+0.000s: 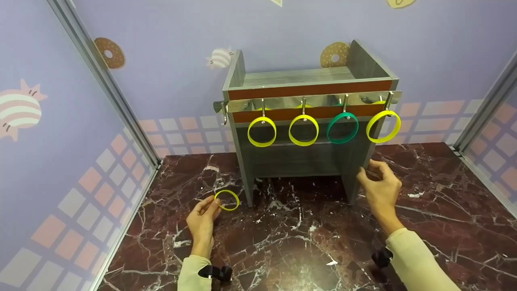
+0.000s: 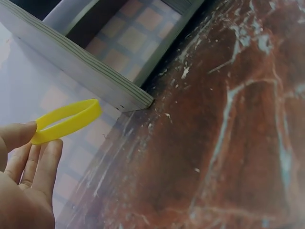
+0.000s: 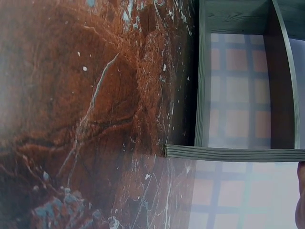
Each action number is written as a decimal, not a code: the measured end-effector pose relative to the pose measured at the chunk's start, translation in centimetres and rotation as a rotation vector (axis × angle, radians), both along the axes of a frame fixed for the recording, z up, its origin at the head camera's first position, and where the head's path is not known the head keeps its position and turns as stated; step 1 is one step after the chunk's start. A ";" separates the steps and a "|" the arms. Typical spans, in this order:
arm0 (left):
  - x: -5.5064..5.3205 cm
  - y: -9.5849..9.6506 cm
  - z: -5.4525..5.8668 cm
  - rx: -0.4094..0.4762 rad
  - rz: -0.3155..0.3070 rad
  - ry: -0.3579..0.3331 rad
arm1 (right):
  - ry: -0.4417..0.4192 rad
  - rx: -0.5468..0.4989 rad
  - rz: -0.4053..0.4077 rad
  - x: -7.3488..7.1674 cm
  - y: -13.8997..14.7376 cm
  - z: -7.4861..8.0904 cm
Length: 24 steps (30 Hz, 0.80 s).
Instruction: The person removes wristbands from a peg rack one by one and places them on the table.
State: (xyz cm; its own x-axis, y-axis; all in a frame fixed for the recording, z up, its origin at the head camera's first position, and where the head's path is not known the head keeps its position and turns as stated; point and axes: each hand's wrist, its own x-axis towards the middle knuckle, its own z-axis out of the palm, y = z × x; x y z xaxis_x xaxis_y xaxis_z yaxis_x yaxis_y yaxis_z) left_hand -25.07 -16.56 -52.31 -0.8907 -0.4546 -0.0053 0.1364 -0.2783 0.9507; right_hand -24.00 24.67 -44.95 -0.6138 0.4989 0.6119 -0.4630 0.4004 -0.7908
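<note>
Left hand [image 1: 201,224] pinches a yellow ring [image 2: 74,125], near and left of the grey stand [image 1: 311,86]. Right hand [image 1: 381,192] at stand's right panel [image 1: 352,167]; can't tell whether gripping. Four rings [image 1: 342,141] hang from hooks [image 1: 304,103].

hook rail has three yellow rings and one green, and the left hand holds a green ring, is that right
No, the left hand holds a yellow ring, as the left wrist view shows. The hook rail does have three yellow rings and one green ring.
</note>
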 end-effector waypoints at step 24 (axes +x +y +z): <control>0.1 -0.2 -2.0 -0.169 -0.020 -0.114 | -0.012 -0.024 0.005 -0.1 0.0 -0.2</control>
